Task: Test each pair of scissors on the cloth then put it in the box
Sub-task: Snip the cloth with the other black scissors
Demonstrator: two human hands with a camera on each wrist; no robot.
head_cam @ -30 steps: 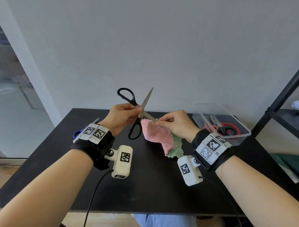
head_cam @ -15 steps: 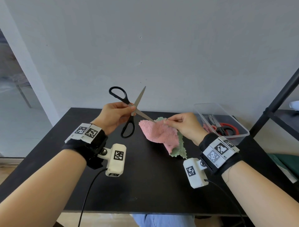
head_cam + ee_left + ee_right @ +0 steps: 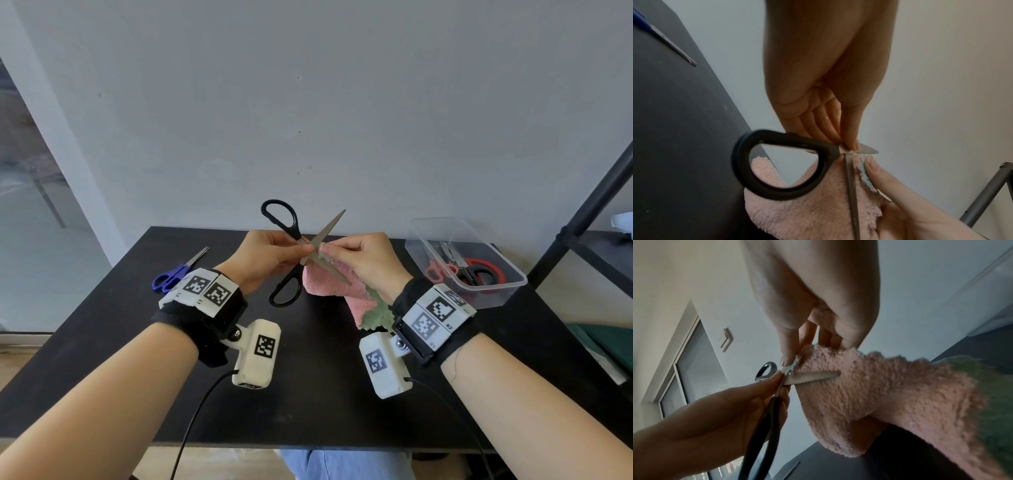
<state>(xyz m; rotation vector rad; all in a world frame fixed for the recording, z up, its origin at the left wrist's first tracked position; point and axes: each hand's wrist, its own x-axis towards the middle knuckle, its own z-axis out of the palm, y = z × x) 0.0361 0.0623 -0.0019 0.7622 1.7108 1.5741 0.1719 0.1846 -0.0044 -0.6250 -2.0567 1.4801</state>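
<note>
My left hand (image 3: 270, 253) pinches the black-handled scissors (image 3: 286, 222) near the pivot, blades spread wide in an X above the table. One blade (image 3: 812, 377) lies across the pink side of the pink-and-green cloth (image 3: 337, 291). My right hand (image 3: 359, 258) pinches the cloth's top edge right by the pivot, and the cloth hangs down to the table. In the left wrist view the lower black handle loop (image 3: 781, 164) is close to the camera, with the cloth (image 3: 818, 216) behind it. A clear plastic box (image 3: 507, 274) at the right holds red-handled and black-handled scissors (image 3: 479, 270).
Blue-handled scissors (image 3: 171, 277) lie shut on the black table (image 3: 308, 394) at the left, behind my left wrist. A black metal shelf frame (image 3: 582, 219) stands to the right of the box. A grey wall runs along the table's far edge.
Both hands came together and rose a little. The cloth's top edge now sits at the scissors' pivot between the spread blades; before, the blade tip only touched the cloth.
</note>
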